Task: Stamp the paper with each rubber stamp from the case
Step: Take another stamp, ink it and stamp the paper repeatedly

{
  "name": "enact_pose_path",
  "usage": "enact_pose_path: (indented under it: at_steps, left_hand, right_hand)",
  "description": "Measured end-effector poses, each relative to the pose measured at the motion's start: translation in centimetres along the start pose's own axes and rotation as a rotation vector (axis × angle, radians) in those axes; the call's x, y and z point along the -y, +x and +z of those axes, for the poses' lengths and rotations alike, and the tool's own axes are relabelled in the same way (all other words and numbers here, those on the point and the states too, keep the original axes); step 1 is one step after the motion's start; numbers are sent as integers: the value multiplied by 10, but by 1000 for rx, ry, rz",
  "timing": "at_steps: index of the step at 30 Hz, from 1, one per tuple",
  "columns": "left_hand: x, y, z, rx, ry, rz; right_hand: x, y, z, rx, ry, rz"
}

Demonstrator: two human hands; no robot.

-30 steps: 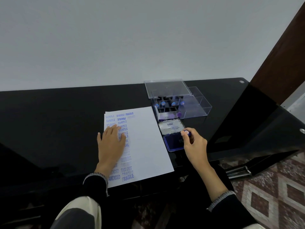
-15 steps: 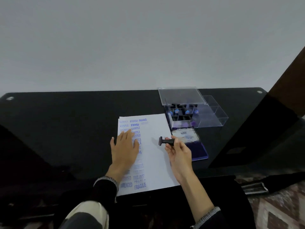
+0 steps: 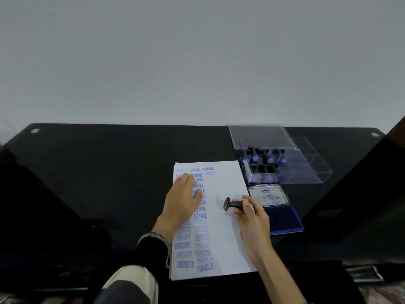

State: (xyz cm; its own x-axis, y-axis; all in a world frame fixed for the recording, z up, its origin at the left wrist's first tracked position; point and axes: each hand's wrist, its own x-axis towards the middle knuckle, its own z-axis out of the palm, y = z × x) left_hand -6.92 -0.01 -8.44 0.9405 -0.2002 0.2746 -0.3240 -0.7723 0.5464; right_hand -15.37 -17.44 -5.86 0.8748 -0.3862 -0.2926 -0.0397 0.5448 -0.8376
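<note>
A white paper lies on the black table, its left half covered with blue stamped words such as SAMPLE, FRAGILE, AIR MAIL and AMENDED. My left hand rests flat on the stamped part. My right hand grips a dark rubber stamp by its handle, held sideways above the paper's blank right side with its face pointing left. The open blue ink pad sits just right of the paper. Behind it stands the clear stamp case with several blue-topped stamps inside.
The case's clear lid leans open behind the case. The glossy black table stretches far to the left, against a plain grey wall. A dark panel rises at the right edge, with patterned floor below it.
My right hand lifted the stamp off the ink pad and carried it left over the paper. The left hand stayed on the paper. The view shifted rightwards and up.
</note>
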Motion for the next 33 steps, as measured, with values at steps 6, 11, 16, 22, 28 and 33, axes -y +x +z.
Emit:
enact_pose_path:
  at_steps: [6, 11, 16, 22, 28, 33]
  left_hand:
    - [4, -3, 5, -41, -16, 37]
    - [4, -2, 6, -50, -25, 22]
    - [7, 2, 9, -56, 18, 25]
    - [7, 3, 10, -52, 87, 32]
    - [7, 3, 12, -33, 102, 15]
    - [6, 4, 12, -27, 111, 8]
  right_hand:
    - [15, 34, 43, 94, -389, -343]
    - [13, 76, 64, 272, -922, -587]
    - [11, 92, 69, 339, -1124, -631]
    - [3, 94, 72, 349, -1157, -655]
    - [-3, 96, 74, 352, -1202, -648]
    - [-5, 94, 76, 359, -1216, -621]
